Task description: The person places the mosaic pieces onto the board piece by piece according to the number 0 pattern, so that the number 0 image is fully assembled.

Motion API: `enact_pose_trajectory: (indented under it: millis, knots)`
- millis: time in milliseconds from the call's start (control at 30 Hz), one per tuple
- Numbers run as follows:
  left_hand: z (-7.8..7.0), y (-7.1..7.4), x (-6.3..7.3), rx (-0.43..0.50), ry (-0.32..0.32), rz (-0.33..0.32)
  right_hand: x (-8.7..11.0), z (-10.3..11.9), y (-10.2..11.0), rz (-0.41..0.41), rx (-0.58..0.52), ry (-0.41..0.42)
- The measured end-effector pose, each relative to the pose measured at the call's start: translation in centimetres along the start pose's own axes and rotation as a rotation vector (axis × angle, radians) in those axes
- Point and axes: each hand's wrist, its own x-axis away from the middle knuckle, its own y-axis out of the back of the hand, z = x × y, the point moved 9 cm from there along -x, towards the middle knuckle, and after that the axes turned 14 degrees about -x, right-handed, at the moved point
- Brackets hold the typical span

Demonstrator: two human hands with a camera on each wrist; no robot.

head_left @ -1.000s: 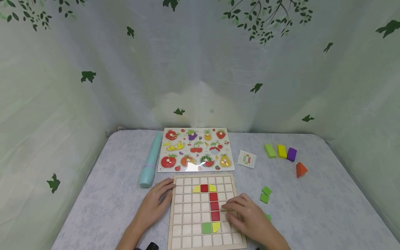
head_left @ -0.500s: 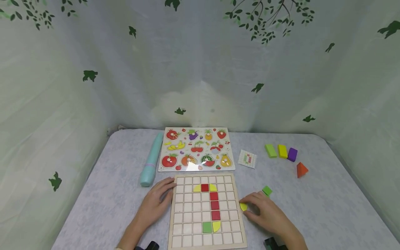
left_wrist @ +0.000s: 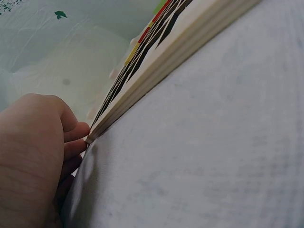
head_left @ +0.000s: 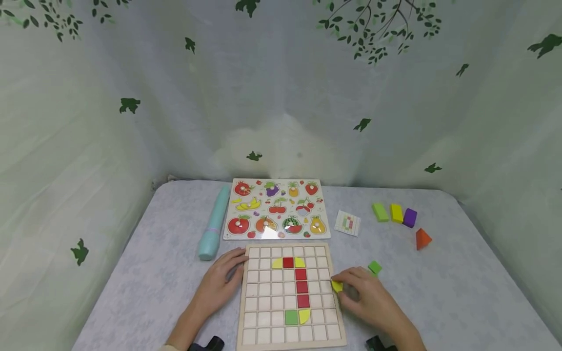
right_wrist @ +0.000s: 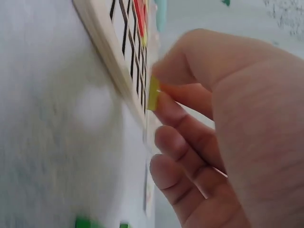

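Observation:
A wooden grid board lies at the front of the table, with red square tiles, yellow rounded tiles and one green square tile set in its cells. Along its upper left edge rest the fingers of my left hand; the left wrist view shows the fingertips touching the board's corner. At the board's right edge, my right hand pinches a yellow rounded tile between thumb and finger. That tile appears edge-on in the right wrist view.
Behind the board lie a fruit puzzle, a teal cylinder and a small pattern card. Several coloured blocks and an orange triangular block sit at the right. A loose green tile is by my right hand.
My right hand moved off the board to the right, took hold of the yellow tile, and has come slightly back left to the board's edge. The left hand has stayed in place.

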Motion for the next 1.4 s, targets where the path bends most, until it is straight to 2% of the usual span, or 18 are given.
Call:
enact_pose_trajectory:
  millis: [167,233,333,533,733,1100,1233,1400]
  knots:
    - [0.1,0.2,-0.1,-0.017,-0.004,-0.016,-0.5,1.3,-1.2,0.067,-0.038,-0.021]
    - [0.2,0.3,-0.1,-0.021,-0.004,-0.022,-0.9,2.1,-1.6,0.093,-0.039,-0.004]
    - [0.4,0.4,0.1,-0.019,0.002,-0.025,-1.4,3.6,-2.6,0.142,-0.050,0.062]
    - [0.6,0.3,0.6,-0.001,0.007,-0.014,-1.8,6.9,-4.9,0.218,-0.122,0.247]
    - [0.6,0.0,0.7,0.017,0.008,-0.003,-1.6,9.2,-7.6,0.308,-0.088,0.338]
    - [0.4,0.0,0.4,0.014,-0.009,-0.014,-1.4,10.3,-10.6,0.389,-0.075,0.360]
    - [0.3,-0.1,0.3,0.013,-0.019,-0.020,-1.4,10.2,-10.7,0.394,-0.058,0.361]
    - [0.1,-0.1,0.0,0.022,-0.027,-0.021,-1.4,10.2,-10.4,0.363,-0.023,0.410]
